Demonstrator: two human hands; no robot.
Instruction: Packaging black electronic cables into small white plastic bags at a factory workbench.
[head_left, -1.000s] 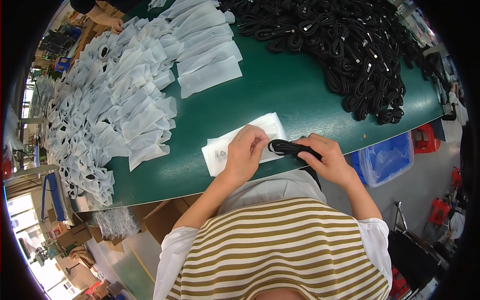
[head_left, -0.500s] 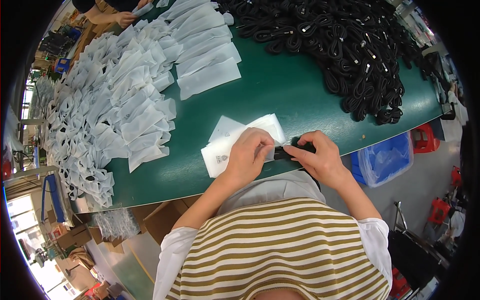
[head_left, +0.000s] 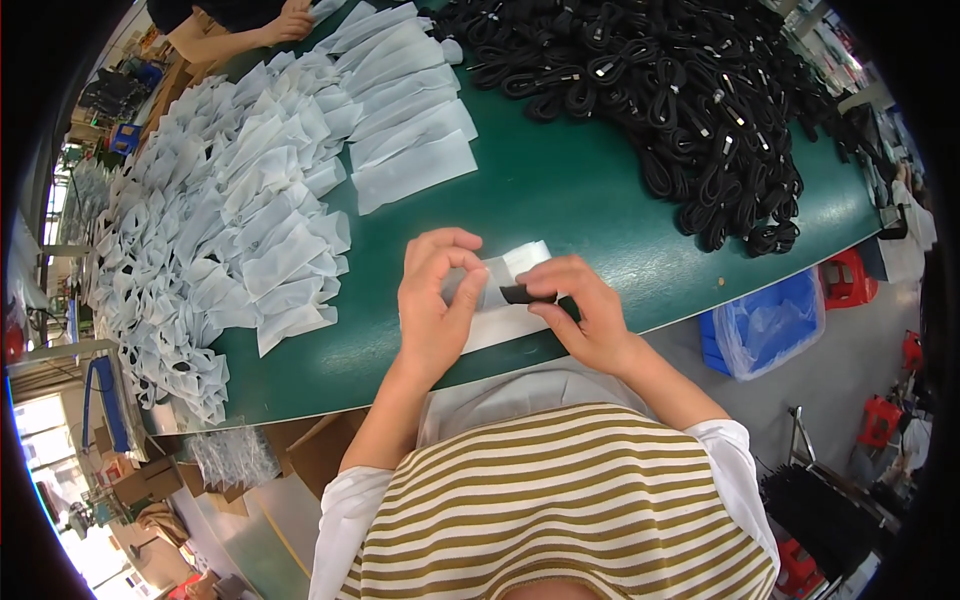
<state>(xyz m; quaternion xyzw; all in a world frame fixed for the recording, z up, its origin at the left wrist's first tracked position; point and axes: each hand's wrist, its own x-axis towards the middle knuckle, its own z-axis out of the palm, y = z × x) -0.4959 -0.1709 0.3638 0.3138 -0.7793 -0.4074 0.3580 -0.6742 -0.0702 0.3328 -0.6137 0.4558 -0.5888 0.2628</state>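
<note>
While 2 hands work close together over the near side of the green table (head_left: pixel 570 180), a black cable (head_left: pixel 515 295) sits between them, right at the fingertips of the right hand (head_left: pixel 585 308). 12 o'clock means straight away from the person. The cable looks like a short dark bundle, and part of it hides behind the fingers. Its long side runs about from 9 o'clock to 3 o'clock. The end that shows points to 9 o'clock, at a thin clear bag (head_left: pixel 491 284). I cannot tell how much of the cable is inside the bag.

The right hand bends like a loose C. Its fingers press on the cable from the 12 o'clock side, and its thumb is close on the 6 o'clock side, so the gap is small and the cable is held in it.

The left hand (head_left: pixel 432 305) pinches the bag with its thumb and pointing finger. The tips come together at the bag, and the other fingers curl loosely.

Under the hands lies a stack of white bags (head_left: pixel 508 326). From there, a big heap of black cables (head_left: pixel 650 100) is at 1 o'clock, a row of pale bags (head_left: pixel 415 170) at 11 o'clock, and a pile of crumpled bags (head_left: pixel 220 210) at 10 o'clock. A blue bin (head_left: pixel 712 340) stands at 3 o'clock.
</note>
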